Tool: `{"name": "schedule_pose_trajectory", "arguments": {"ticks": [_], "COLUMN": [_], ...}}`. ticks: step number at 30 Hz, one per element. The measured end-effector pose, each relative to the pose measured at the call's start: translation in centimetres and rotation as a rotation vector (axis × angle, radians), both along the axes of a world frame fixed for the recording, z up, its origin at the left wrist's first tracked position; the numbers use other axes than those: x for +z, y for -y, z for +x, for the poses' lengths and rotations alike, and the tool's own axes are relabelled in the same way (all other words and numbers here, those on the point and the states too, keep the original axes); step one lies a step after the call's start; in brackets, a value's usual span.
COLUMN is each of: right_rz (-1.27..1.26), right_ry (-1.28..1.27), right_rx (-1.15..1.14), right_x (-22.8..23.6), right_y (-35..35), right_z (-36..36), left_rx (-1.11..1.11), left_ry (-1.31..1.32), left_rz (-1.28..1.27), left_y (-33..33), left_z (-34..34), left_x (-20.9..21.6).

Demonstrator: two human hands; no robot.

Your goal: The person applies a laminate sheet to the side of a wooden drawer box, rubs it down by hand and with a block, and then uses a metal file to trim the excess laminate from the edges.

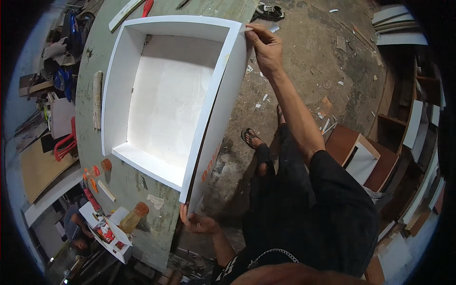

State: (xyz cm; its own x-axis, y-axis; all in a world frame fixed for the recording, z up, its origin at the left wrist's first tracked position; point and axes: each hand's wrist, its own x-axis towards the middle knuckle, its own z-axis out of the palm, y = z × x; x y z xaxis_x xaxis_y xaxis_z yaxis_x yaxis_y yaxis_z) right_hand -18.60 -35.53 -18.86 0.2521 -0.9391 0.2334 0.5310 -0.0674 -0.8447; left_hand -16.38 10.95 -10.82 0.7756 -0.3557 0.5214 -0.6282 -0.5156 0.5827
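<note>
A shallow white open-topped box (pixel 164 99), like a drawer, sits near the edge of a worn green table (pixel 142 190). Along its right side runs a long white panel (pixel 216 128) with orange print, a dark narrow gap between the two. My right hand (pixel 268 50) grips the panel's far end at the box corner, thumb and fingers pinched together. At the near end my left hand (pixel 202 224) holds the same panel, its fingers curled at the lower corner. The panel's outer face is seen only at a steep angle.
A red-handled tool (pixel 147 6) lies beyond the box. Near left stand an amber bottle (pixel 134 217) and a white carton (pixel 116 244) of small items. A person (pixel 78 230) is at lower left. Scraps litter the floor (pixel 304 80); wooden cabinets (pixel 394 114) line the right.
</note>
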Motion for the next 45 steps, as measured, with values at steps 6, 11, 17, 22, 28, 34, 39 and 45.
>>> {"name": "schedule_pose_trajectory", "arguments": {"ticks": [6, 11, 17, 22, 28, 34, 39, 45], "right_rz": [-0.007, 0.03, 0.026, 0.012, 0.007, -0.007, -0.066, -0.056], "right_ry": [-0.02, 0.015, 0.022, 0.014, -0.006, 0.035, -0.003, 0.014], "right_rx": [-0.025, -0.017, -0.018, -0.026, -0.014, -0.011, 0.016, 0.027], "right_x": [-0.1, 0.0, -0.1, -0.2, -0.4, -0.8, -0.7, -1.4], "right_y": [0.0, 0.0, 0.0, 0.2, 0.3, 0.8, 0.8, 1.1], "right_z": [0.1, 0.4, 0.3, 0.3, 0.1, 0.2, -0.1, 0.1], "left_rx": [0.074, 0.085, 0.078, 0.142, 0.169, 0.169, 0.046, 0.166], "left_ry": [-0.029, -0.011, 0.0, -0.064, -0.037, -0.132, -0.156, -0.148], "left_rz": [0.036, 0.066, 0.085, 0.064, 0.113, -0.047, -0.16, -0.143], "left_y": [-0.3, 0.1, -0.4, -1.3, -1.1, -1.7, -0.7, -2.2], "left_z": [-0.2, -0.3, -0.1, -0.3, -0.3, -0.2, -0.1, -0.3], "left_x": [-0.3, 0.1, -0.3, -1.1, -1.1, -2.1, -1.6, -3.4]}}
